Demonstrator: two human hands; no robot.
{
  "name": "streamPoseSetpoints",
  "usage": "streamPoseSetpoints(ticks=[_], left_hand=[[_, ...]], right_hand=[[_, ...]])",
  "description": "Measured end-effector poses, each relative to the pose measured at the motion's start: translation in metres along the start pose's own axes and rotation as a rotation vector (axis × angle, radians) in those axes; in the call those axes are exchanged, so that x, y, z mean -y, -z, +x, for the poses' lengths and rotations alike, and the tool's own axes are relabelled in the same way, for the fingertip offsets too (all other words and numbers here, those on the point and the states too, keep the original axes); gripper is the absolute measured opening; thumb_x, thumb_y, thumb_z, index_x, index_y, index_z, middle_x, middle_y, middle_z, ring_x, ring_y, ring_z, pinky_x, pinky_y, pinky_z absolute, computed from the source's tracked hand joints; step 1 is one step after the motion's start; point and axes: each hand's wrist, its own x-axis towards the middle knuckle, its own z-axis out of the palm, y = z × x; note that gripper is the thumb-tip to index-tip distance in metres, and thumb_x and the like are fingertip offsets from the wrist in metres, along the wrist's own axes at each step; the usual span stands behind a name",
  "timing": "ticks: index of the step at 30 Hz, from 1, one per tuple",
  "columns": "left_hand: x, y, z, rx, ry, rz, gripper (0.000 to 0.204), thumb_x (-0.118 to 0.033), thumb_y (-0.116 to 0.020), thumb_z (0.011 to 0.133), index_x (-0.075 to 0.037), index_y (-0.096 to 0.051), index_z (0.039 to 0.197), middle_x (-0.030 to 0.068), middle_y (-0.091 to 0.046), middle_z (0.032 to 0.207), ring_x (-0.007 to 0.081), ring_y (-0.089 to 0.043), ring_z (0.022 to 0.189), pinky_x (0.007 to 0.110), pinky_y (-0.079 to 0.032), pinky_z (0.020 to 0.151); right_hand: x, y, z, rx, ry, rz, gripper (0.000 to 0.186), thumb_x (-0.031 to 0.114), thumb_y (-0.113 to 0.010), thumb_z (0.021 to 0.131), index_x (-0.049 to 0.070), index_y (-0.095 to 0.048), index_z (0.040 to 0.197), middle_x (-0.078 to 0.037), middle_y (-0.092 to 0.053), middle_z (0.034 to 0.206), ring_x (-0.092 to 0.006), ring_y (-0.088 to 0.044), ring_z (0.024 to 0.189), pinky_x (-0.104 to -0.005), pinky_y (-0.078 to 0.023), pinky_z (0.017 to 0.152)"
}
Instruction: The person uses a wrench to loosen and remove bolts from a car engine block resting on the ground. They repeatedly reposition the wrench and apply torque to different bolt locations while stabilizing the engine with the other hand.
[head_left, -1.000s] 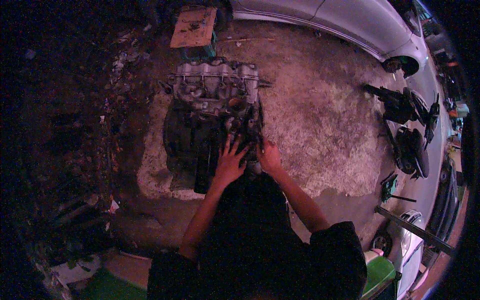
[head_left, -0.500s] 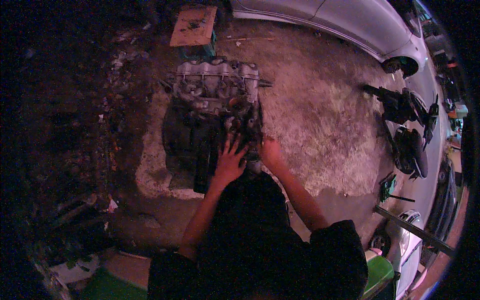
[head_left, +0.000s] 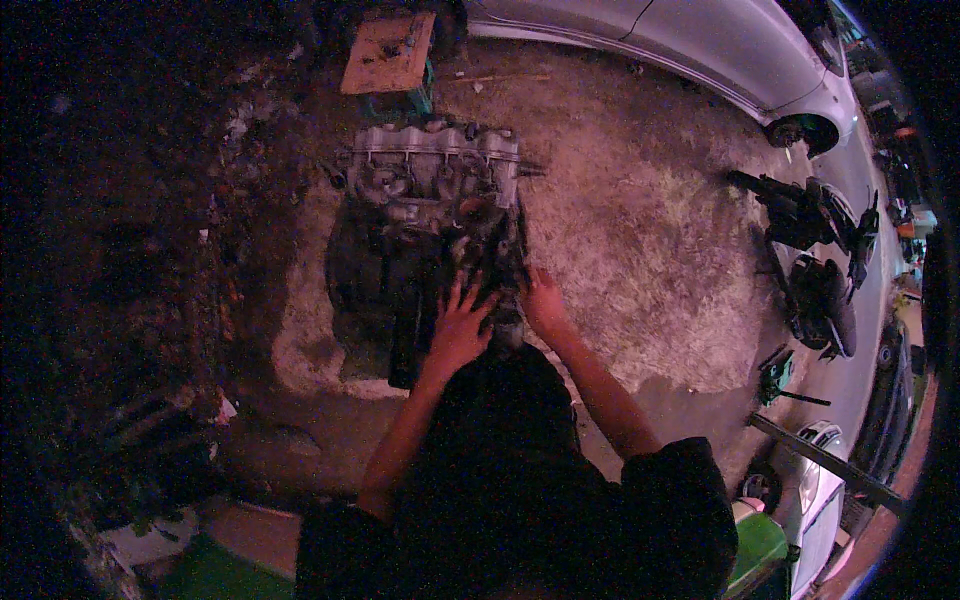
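A large grimy engine (head_left: 430,165) stands on the concrete floor in front of me, with a pale metal top and a dark lower body. A rusty round opening (head_left: 474,210) shows on its right half. My left hand (head_left: 462,320) lies with fingers spread on the dark near part of the engine, below that opening. My right hand (head_left: 543,300) is at the engine's near right side, fingers curled against it; whether they hold anything is hidden and too dark to make out.
A board-topped stool (head_left: 388,50) is beyond the engine. A silver car (head_left: 700,45) borders the far side. Parked motorbikes (head_left: 820,300) and a green metal tool (head_left: 775,372) are at the right, above a dark bar (head_left: 820,455). Dark clutter (head_left: 215,300) lines the left. A green object (head_left: 755,550) is at lower right.
My right hand has shifted very slightly to the right along the engine's side. My left hand stays spread in the same place.
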Motion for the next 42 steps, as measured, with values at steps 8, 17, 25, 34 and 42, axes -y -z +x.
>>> streamPoseSetpoints(ticks=[8,17,25,34,42], left_hand=[[-0.002,0.0,-0.001,-0.005,-0.008,0.015,0.075,-0.033,-0.071,0.088,-0.034,-0.039,0.156,0.0093,-0.014,0.17,0.0465,-0.007,0.154,0.072,-0.029,0.112],[0.001,-0.003,-0.001,-0.014,-0.019,0.003,0.068,-0.034,-0.066,0.092,-0.034,-0.041,0.155,0.0103,-0.013,0.17,0.0461,-0.002,0.155,0.075,-0.028,0.111],[-0.001,-0.002,-0.003,-0.026,-0.019,0.001,0.069,-0.034,-0.067,0.091,-0.035,-0.04,0.155,0.0103,-0.011,0.17,0.0451,-0.002,0.155,0.074,-0.029,0.111],[-0.006,0.006,-0.002,0.005,0.023,-0.029,0.076,-0.028,-0.071,0.087,-0.037,-0.039,0.155,0.0084,-0.012,0.171,0.0414,-0.005,0.156,0.071,-0.023,0.115],[-0.007,0.008,-0.003,0.0,0.026,-0.017,0.074,-0.028,-0.071,0.088,-0.036,-0.04,0.155,0.0089,-0.013,0.17,0.0411,-0.005,0.156,0.071,-0.024,0.115]], right_hand=[[-0.042,-0.027,-0.011,0.066,-0.044,0.03,0.033,0.014,-0.061,0.093,0.0,-0.061,0.123,-0.026,-0.065,0.114,-0.0448,-0.063,0.102,-0.0517,-0.054,0.085],[-0.051,-0.033,-0.012,-0.062,-0.26,0.035,0.033,0.032,-0.061,0.098,0.004,-0.063,0.117,-0.024,-0.068,0.098,-0.0474,-0.065,0.085,-0.0554,-0.053,0.072],[0.014,0.008,-0.018,-0.166,-0.039,0.118,0.023,0.015,-0.051,0.104,0.001,-0.06,0.121,-0.025,-0.068,0.109,-0.0457,-0.067,0.098,-0.0509,-0.055,0.082],[0.022,0.002,-0.017,-0.129,-0.105,0.104,0.026,0.014,-0.057,0.1,-0.001,-0.058,0.121,-0.027,-0.065,0.109,-0.0486,-0.064,0.095,-0.0509,-0.054,0.083],[-0.008,-0.004,-0.019,0.063,0.046,0.035,0.047,0.015,-0.062,0.095,-0.004,-0.048,0.135,-0.03,-0.062,0.118,-0.0493,-0.062,0.101,-0.0533,-0.053,0.088]])
